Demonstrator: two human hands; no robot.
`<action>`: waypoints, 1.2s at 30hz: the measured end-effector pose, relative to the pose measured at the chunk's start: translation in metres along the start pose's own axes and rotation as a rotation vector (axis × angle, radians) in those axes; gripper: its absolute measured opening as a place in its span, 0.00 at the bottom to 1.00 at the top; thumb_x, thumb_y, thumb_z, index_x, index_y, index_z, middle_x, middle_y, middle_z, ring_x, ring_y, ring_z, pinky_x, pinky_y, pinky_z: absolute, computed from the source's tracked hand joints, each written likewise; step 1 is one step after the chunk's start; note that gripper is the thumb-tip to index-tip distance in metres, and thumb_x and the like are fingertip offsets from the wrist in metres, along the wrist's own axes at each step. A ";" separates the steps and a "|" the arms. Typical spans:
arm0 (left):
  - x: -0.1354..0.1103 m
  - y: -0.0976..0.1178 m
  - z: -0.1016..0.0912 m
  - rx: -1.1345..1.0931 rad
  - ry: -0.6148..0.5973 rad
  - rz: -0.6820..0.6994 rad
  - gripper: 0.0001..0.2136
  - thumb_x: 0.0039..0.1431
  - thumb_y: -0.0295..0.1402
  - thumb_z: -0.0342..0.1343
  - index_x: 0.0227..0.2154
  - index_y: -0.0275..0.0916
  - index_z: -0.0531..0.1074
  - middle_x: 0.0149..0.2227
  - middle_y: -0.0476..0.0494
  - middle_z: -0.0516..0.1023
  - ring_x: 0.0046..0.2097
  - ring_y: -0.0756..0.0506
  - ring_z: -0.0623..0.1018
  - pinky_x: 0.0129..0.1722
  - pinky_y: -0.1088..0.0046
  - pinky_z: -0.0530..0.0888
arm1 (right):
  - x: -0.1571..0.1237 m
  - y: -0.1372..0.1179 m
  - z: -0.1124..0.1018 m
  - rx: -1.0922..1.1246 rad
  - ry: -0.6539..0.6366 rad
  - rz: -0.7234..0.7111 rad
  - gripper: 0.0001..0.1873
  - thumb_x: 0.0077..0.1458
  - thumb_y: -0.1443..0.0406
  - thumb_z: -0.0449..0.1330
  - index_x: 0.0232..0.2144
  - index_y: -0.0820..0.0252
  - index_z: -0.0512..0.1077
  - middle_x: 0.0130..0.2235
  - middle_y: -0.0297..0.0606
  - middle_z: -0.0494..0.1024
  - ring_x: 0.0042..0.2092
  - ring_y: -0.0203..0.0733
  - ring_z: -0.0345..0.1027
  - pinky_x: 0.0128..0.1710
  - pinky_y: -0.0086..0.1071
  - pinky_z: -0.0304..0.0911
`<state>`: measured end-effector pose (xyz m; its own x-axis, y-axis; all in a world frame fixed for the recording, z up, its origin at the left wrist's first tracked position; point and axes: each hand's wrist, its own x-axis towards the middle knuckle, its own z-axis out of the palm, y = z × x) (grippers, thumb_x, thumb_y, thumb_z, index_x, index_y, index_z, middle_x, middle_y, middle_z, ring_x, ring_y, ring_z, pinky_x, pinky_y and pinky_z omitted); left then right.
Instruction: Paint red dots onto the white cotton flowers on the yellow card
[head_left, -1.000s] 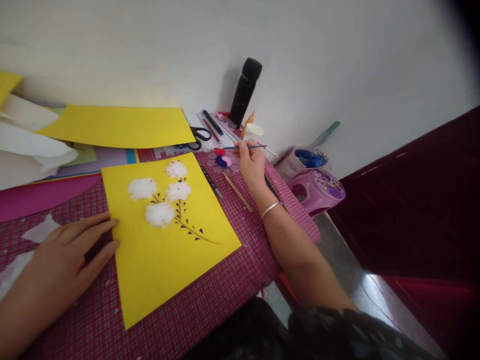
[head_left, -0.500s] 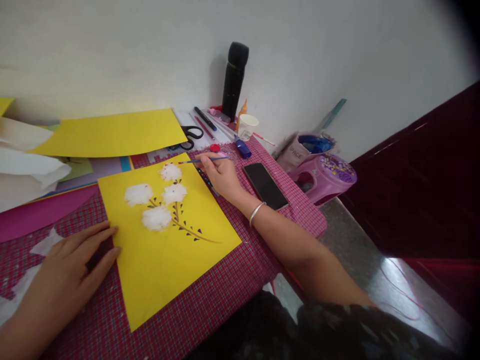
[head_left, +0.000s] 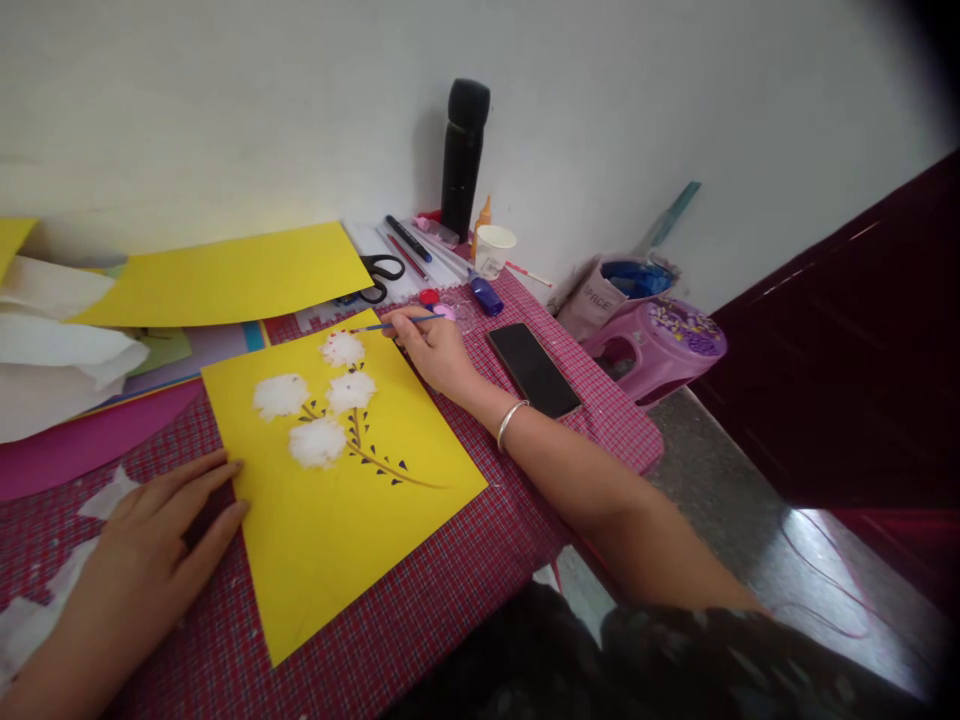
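Note:
A yellow sheet of paper (head_left: 322, 560) lies on the checked tablecloth, bearing a brown branch with small dark leaves and several fluffy white blossoms. My right hand (head_left: 439, 350) pinches a thin blue paintbrush (head_left: 397, 322) above the sheet's upper right edge. The brush tip is at the topmost white blossom (head_left: 343, 348), which carries small red dots; whether the tip touches it I cannot tell. With fingers spread, my left hand (head_left: 161, 550) rests on the cloth, its fingertips at the sheet's left edge. Torn white tissue pieces (head_left: 110, 494) lie beside and partly under that hand.
Right of the sheet lies a phone (head_left: 534, 370). Behind are scissors (head_left: 382, 272), a blue bottle (head_left: 486, 296), a white paper cup (head_left: 495, 250) and a tall black flask (head_left: 463, 160). Another yellow sheet (head_left: 225, 275) covers papers at the back. A pink stool (head_left: 637, 350) stands beyond the table's right edge.
The brush tip has shifted slightly left, further onto the top blossom, and more red shows there. My left hand stays at the sheet's edge. The whole view has shifted slightly.

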<state>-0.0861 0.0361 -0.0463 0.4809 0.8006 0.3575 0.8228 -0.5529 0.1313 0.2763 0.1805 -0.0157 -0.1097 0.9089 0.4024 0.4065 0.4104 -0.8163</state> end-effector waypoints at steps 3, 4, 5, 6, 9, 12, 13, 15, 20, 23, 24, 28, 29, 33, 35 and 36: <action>0.002 0.002 0.000 0.013 -0.001 -0.002 0.21 0.75 0.45 0.46 0.57 0.33 0.72 0.59 0.29 0.75 0.56 0.32 0.76 0.56 0.47 0.72 | -0.001 0.000 -0.002 0.071 0.046 0.022 0.22 0.75 0.52 0.52 0.43 0.57 0.82 0.44 0.39 0.87 0.44 0.41 0.83 0.43 0.34 0.76; 0.002 0.003 -0.001 0.020 0.003 -0.002 0.22 0.75 0.45 0.45 0.56 0.32 0.73 0.59 0.28 0.75 0.55 0.32 0.77 0.56 0.48 0.72 | -0.002 0.000 -0.003 0.085 0.053 0.025 0.22 0.74 0.52 0.52 0.43 0.57 0.82 0.44 0.39 0.87 0.44 0.41 0.83 0.43 0.34 0.76; 0.003 0.005 -0.001 0.026 0.010 0.000 0.22 0.75 0.45 0.45 0.55 0.32 0.73 0.58 0.28 0.76 0.55 0.33 0.77 0.56 0.49 0.72 | -0.003 -0.001 -0.003 0.094 0.057 0.027 0.23 0.74 0.51 0.52 0.43 0.57 0.82 0.44 0.39 0.87 0.44 0.41 0.83 0.43 0.34 0.76; 0.004 0.006 -0.001 0.031 0.016 0.003 0.23 0.75 0.45 0.45 0.55 0.31 0.74 0.58 0.28 0.76 0.55 0.33 0.77 0.55 0.49 0.72 | -0.004 -0.002 -0.003 0.099 0.054 0.028 0.23 0.74 0.51 0.52 0.43 0.57 0.82 0.44 0.39 0.87 0.43 0.41 0.83 0.43 0.34 0.76; 0.005 0.009 -0.002 0.044 0.031 0.000 0.24 0.76 0.46 0.44 0.54 0.30 0.75 0.58 0.29 0.77 0.55 0.33 0.77 0.55 0.51 0.72 | -0.007 -0.005 -0.003 0.091 0.029 0.013 0.25 0.74 0.49 0.51 0.41 0.57 0.82 0.44 0.40 0.87 0.42 0.41 0.83 0.43 0.34 0.76; 0.005 0.009 -0.002 0.051 0.032 -0.005 0.25 0.76 0.46 0.43 0.54 0.30 0.75 0.58 0.29 0.77 0.56 0.33 0.77 0.55 0.51 0.71 | -0.008 -0.007 -0.003 0.039 0.001 -0.019 0.25 0.74 0.50 0.51 0.39 0.57 0.82 0.44 0.40 0.87 0.41 0.41 0.82 0.42 0.34 0.75; 0.005 0.009 -0.002 0.048 0.034 -0.005 0.25 0.76 0.46 0.43 0.54 0.30 0.75 0.58 0.30 0.77 0.56 0.34 0.77 0.55 0.51 0.71 | -0.008 -0.007 -0.003 0.023 -0.004 -0.023 0.24 0.74 0.50 0.52 0.39 0.56 0.82 0.44 0.39 0.87 0.41 0.41 0.82 0.41 0.34 0.74; 0.005 0.008 -0.001 0.042 0.036 -0.002 0.25 0.76 0.46 0.43 0.53 0.30 0.76 0.58 0.30 0.77 0.56 0.34 0.77 0.56 0.52 0.71 | -0.007 -0.007 -0.004 0.023 -0.005 -0.019 0.23 0.74 0.51 0.53 0.39 0.56 0.82 0.44 0.38 0.87 0.41 0.40 0.82 0.41 0.33 0.74; 0.005 0.010 -0.002 0.039 0.026 0.003 0.26 0.76 0.47 0.43 0.55 0.30 0.76 0.58 0.30 0.76 0.56 0.35 0.76 0.56 0.53 0.71 | -0.010 -0.011 -0.007 0.096 0.034 -0.018 0.24 0.74 0.49 0.51 0.41 0.55 0.82 0.45 0.38 0.87 0.44 0.40 0.82 0.44 0.33 0.76; 0.006 0.011 -0.002 0.053 0.040 0.008 0.27 0.77 0.48 0.41 0.53 0.29 0.76 0.57 0.30 0.77 0.56 0.35 0.77 0.56 0.53 0.71 | -0.014 -0.014 -0.007 0.051 0.022 -0.059 0.24 0.73 0.49 0.52 0.42 0.55 0.82 0.44 0.38 0.87 0.44 0.40 0.82 0.45 0.34 0.75; 0.006 0.012 -0.002 0.053 0.040 0.005 0.28 0.77 0.49 0.41 0.53 0.29 0.77 0.57 0.31 0.77 0.55 0.35 0.77 0.56 0.53 0.72 | -0.015 -0.014 -0.007 0.033 0.018 -0.080 0.23 0.73 0.49 0.52 0.43 0.55 0.82 0.44 0.38 0.87 0.44 0.41 0.82 0.46 0.34 0.75; 0.007 0.014 -0.004 0.017 0.016 -0.058 0.30 0.76 0.52 0.40 0.54 0.30 0.77 0.58 0.32 0.78 0.56 0.34 0.77 0.57 0.52 0.72 | -0.017 -0.014 -0.007 -0.007 -0.020 -0.137 0.20 0.73 0.52 0.53 0.45 0.53 0.82 0.44 0.38 0.88 0.45 0.42 0.82 0.48 0.37 0.76; 0.007 0.014 -0.005 0.007 0.000 -0.069 0.31 0.75 0.53 0.41 0.54 0.30 0.77 0.58 0.31 0.78 0.56 0.34 0.77 0.57 0.51 0.72 | -0.017 -0.014 -0.008 -0.010 -0.032 -0.142 0.19 0.73 0.53 0.53 0.44 0.52 0.82 0.44 0.38 0.88 0.45 0.43 0.82 0.48 0.38 0.76; 0.007 0.016 -0.006 -0.025 -0.034 -0.120 0.33 0.74 0.56 0.40 0.55 0.30 0.77 0.59 0.31 0.78 0.58 0.33 0.77 0.59 0.49 0.72 | -0.020 -0.020 -0.012 -0.017 -0.039 -0.123 0.18 0.73 0.53 0.54 0.44 0.52 0.82 0.44 0.37 0.87 0.46 0.43 0.82 0.49 0.39 0.76; 0.006 0.016 -0.005 -0.033 -0.043 -0.151 0.35 0.74 0.57 0.38 0.55 0.31 0.77 0.59 0.31 0.77 0.59 0.32 0.76 0.60 0.47 0.71 | -0.022 -0.023 -0.014 0.009 -0.024 -0.108 0.18 0.73 0.53 0.54 0.45 0.51 0.81 0.44 0.37 0.87 0.46 0.43 0.82 0.50 0.38 0.77; 0.007 0.017 -0.005 -0.035 -0.049 -0.156 0.35 0.74 0.57 0.38 0.55 0.30 0.77 0.60 0.31 0.77 0.60 0.32 0.76 0.61 0.47 0.71 | -0.023 -0.025 -0.014 0.026 -0.021 -0.109 0.17 0.73 0.53 0.54 0.46 0.52 0.81 0.45 0.37 0.87 0.47 0.42 0.82 0.50 0.38 0.77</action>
<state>-0.0706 0.0311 -0.0375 0.3628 0.8874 0.2844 0.8783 -0.4276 0.2138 0.2817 0.1486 0.0013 -0.1709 0.8600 0.4808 0.3679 0.5084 -0.7786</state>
